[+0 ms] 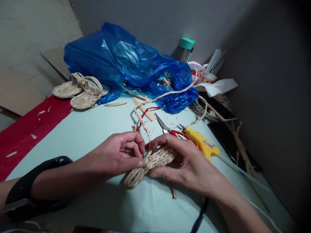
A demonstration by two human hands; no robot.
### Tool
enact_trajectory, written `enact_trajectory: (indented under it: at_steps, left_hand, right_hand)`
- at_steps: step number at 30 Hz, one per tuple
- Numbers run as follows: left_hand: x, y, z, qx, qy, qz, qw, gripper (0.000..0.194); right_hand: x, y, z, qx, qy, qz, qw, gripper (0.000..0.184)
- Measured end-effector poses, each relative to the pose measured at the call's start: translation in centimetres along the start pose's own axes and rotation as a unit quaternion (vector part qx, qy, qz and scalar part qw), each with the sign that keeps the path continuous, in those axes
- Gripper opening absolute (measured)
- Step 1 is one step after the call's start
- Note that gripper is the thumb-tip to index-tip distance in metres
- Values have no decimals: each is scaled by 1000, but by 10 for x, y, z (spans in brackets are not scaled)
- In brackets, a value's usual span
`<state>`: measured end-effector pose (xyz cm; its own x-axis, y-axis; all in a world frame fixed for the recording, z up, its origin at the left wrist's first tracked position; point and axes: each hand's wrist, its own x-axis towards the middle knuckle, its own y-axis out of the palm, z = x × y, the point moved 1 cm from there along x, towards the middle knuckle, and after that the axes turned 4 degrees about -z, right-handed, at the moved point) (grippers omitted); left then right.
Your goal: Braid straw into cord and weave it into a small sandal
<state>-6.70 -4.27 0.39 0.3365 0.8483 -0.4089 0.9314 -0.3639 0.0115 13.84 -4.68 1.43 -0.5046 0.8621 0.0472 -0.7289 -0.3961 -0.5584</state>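
Observation:
A small flat piece of coiled straw braid [135,177], shaped like a slipper sole, is tilted up between my two hands. My right hand [187,163] is closed around its right part, thumb on the near edge and fingers over the far side. My left hand [123,152] pinches the braid at the sole's upper edge, thumb and fingers together. From there a loose straw cord [144,126] runs up and away to the right. Behind my right hand lie red-handled scissors [166,127] and a yellow glue gun [202,142], its tip pointing up and left.
A pair of woven straw slippers [85,97] sits at the left beside a large blue plastic bag [116,55]. A red strand [145,111] lies across the pale green tabletop [97,126]. Glue sticks [215,61] and a green-lidded bottle [186,48] stand at the back right.

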Motion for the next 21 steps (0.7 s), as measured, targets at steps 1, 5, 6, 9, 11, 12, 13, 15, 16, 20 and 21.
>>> enact_trajectory:
  at_steps: [1, 5, 6, 9, 11, 12, 13, 15, 16, 20, 21]
  left_hand:
    - [0, 0, 0, -6, 3, -4, 1000, 25]
    - [1, 1, 5, -42, -18, 14, 999, 30]
    - [2, 1, 7, -54, -25, 23, 998, 31]
    - [3, -1, 10, -78, -36, 31, 996, 35]
    - [4, -2, 11, -74, -38, 30, 996, 31]
    - [4, -2, 11, -69, -39, 35, 996, 27]
    - [4, -2, 10, -65, -39, 42, 996, 22]
    - [3, -1, 8, -66, -33, 53, 996, 15]
    - [2, 0, 7, -71, -27, 49, 996, 15]
    - [-1, 3, 3, -101, 5, -7, 995, 21]
    - [-2, 3, 3, -109, 12, -17, 994, 22]
  right_hand:
    - [1, -1, -1, 10, 2, -14, 1000, 32]
    - [2, -5, -3, 23, -22, 1, 999, 26]
    - [2, -5, -3, 20, -26, 11, 999, 25]
    - [2, -5, -3, 31, -27, 24, 999, 24]
    - [2, -2, -3, 58, -26, 13, 998, 33]
    - [2, 0, -3, 82, -24, 1, 996, 43]
    - [3, 2, -3, 113, -19, -13, 993, 54]
    - [4, 7, -5, 183, -1, -48, 982, 69]
    - [5, 9, -7, 214, 8, -68, 974, 68]
    - [7, 15, -7, 209, 19, -127, 969, 36]
    - [6, 16, -5, 164, 15, -141, 976, 28]
